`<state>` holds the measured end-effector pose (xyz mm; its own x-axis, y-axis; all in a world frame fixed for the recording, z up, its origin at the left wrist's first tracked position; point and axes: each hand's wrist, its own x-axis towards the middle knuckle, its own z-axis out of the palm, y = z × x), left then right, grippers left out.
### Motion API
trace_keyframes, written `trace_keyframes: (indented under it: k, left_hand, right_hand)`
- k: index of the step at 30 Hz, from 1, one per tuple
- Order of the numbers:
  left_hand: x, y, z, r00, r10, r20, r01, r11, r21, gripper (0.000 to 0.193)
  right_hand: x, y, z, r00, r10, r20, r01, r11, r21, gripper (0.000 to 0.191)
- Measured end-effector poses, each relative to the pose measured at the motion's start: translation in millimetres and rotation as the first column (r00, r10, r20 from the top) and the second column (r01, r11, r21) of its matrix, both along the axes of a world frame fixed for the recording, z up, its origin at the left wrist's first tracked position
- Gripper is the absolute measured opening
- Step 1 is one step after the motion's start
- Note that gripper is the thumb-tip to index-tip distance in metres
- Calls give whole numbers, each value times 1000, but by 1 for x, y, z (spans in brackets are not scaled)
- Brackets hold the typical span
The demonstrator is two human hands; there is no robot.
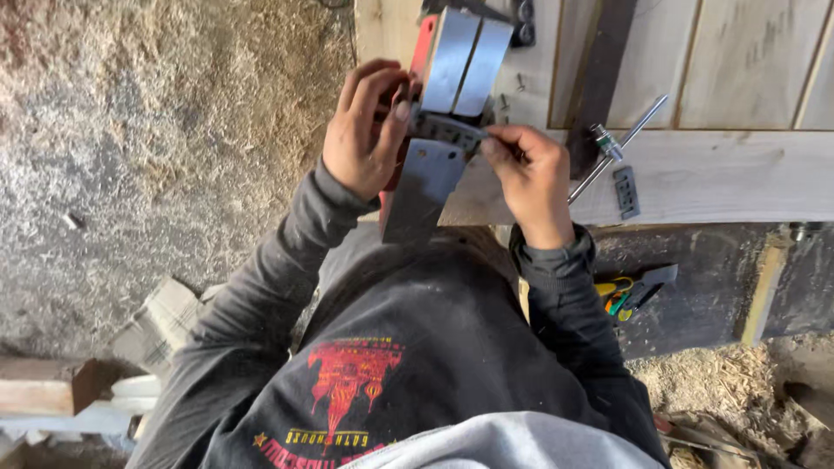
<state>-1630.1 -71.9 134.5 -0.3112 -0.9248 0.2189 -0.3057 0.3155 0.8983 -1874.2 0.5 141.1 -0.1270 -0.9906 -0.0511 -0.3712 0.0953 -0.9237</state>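
**Both hands on a planer at the table edge**

Nearest, grey sleeves and a dark printed shirt. Beyond, left hand [365, 130] wrapped around the red side of the planer [443, 104], fingers closed on it. Right hand [530, 178] pinched shut on a thin tool at the planer's dark blade slot. Farther right on the wooden table [721, 174]: a socket wrench [615, 148] and a small flat blade [625, 191].

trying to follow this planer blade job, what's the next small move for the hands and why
Probably seat the thin blade strip fully into the drum slot. The right hand pinches its end, the left hand steadies the upturned planer, and the strip looks only partly in. The T-handle wrench and a spare blade lie unused on the bench.
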Motion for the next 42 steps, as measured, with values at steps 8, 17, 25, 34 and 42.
trace_keyframes:
  k: [8,17,25,34,42]
  left_hand:
    - [-1,0,-4,998,-59,-9,59,998,11,46]
    - [4,2,-12,991,-90,98,104,983,-150,40]
    - [0,2,-10,988,-67,142,86,988,-132,39]
    - [0,2,-12,987,-102,121,119,984,-135,36]
    - [0,3,-21,982,-64,177,109,959,-260,36]
  right_hand:
    - [18,-6,-9,992,-109,-61,106,993,-54,15]
    - [30,-2,0,967,-174,-187,125,961,-247,24]
    - [21,-3,-13,953,-111,-282,-6,923,-385,32]
    - [21,-11,-26,960,-157,-232,48,909,-414,36]
    - [-5,7,-28,972,-183,-149,120,927,-355,23]
